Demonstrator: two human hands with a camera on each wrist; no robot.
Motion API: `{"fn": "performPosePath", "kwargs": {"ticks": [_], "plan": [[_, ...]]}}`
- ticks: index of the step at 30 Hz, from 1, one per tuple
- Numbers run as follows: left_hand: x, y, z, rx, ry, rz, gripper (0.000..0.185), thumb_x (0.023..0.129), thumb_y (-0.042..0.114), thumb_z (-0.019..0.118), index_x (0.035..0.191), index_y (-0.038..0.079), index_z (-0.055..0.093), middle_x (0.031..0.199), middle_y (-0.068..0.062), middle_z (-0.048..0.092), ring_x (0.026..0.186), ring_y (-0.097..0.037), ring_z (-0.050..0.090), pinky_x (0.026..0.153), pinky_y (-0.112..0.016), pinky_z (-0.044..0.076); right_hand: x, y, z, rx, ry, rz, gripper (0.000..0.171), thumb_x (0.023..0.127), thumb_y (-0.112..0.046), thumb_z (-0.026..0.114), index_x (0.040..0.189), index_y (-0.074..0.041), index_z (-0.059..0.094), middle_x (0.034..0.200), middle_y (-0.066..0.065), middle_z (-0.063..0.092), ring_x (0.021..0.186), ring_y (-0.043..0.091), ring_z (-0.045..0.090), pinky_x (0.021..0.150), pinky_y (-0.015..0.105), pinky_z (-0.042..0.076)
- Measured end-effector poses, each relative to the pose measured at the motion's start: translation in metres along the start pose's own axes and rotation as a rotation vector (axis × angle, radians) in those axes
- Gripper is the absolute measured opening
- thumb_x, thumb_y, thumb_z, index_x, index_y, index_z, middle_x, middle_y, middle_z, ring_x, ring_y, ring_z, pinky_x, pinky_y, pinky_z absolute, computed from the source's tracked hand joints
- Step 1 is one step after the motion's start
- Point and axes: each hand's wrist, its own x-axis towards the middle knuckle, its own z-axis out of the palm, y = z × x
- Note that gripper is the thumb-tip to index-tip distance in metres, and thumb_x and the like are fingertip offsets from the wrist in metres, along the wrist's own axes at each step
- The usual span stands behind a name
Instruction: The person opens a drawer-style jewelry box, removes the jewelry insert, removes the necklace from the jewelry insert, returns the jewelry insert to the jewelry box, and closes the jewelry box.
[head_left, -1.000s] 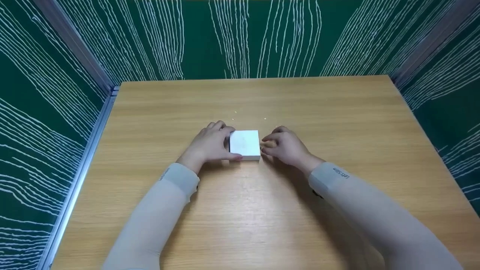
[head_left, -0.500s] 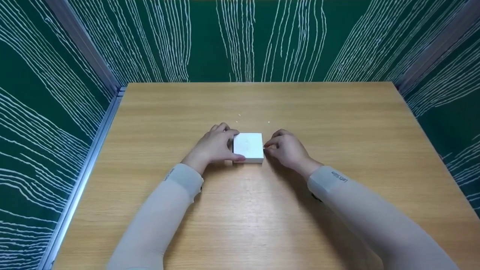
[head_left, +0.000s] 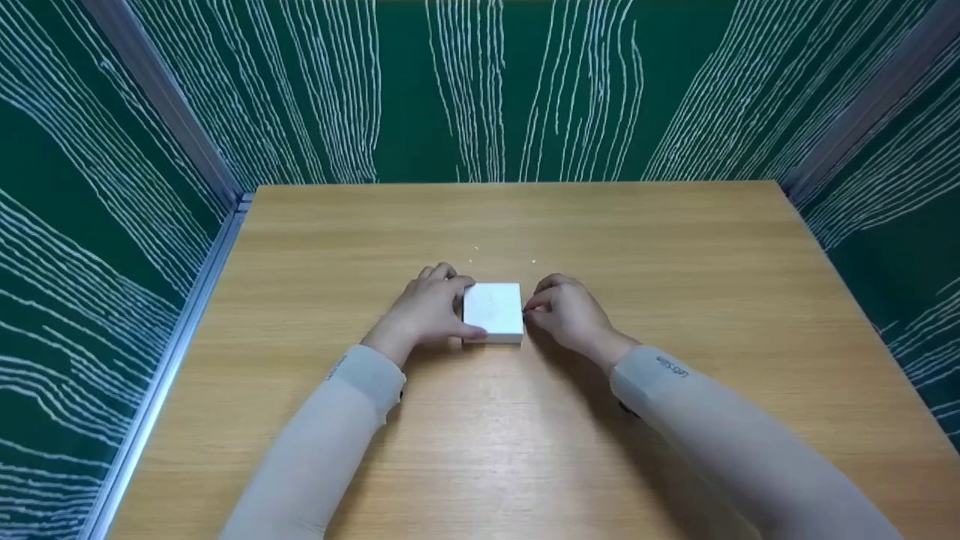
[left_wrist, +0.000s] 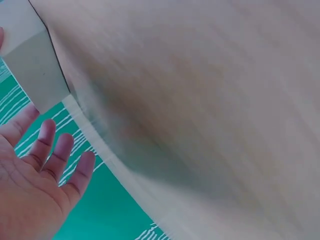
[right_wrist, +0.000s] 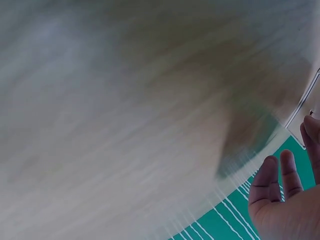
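Note:
A small, square white box [head_left: 492, 309] lies flat on the wooden table. My left hand [head_left: 426, 309] grips its left side, thumb at the near left corner and index finger at the far left corner. In the left wrist view the other fingers of this hand [left_wrist: 37, 182] stand off the box wall [left_wrist: 37, 70]. My right hand [head_left: 571, 315] is at the box's right side, thumb and index fingertips together there. They pinch a small dark tab [right_wrist: 311, 113] at the box's end wall, mostly hidden by the fingertips. Its remaining fingers curve loosely away.
Several tiny white specks, one a speck [head_left: 533, 261] on the right, dot the table [head_left: 480, 450] beyond the box. Green walls [head_left: 412, 90] with white wavy lines enclose the table at the back and sides. A metal rail [head_left: 161, 360] runs along its left edge.
The right thumb and index finger, parted a second ago, have closed together at the box's right side. My left hand keeps its grip. The head view has shifted slightly.

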Motion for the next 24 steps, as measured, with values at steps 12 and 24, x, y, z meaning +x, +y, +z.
{"fn": "performPosePath", "kwargs": {"ticks": [12,24], "plan": [[-0.003,-0.003,0.011,-0.054,-0.034,-0.038,0.101,0.083,0.065,0.097,0.164,0.017,0.059,0.158,-0.001,0.061,0.148,-0.026,0.051,0.135,-0.050,0.040,-0.006,0.003,0.010,0.039,-0.044,0.020,0.011,0.107,-0.011,0.077,0.105,-0.004,0.084,0.125,0.016,0.073,0.118,0.035,0.071,0.106,0.053,0.060],[0.002,0.002,0.001,-0.030,-0.039,-0.018,0.102,0.084,0.063,0.096,0.165,0.014,0.058,0.163,-0.006,0.059,0.155,-0.030,0.050,0.137,-0.053,0.037,-0.003,0.005,0.002,0.099,-0.019,0.043,0.012,0.109,-0.010,0.075,0.106,-0.001,0.082,0.116,0.015,0.073,0.109,0.031,0.070,0.101,0.051,0.058]]}}
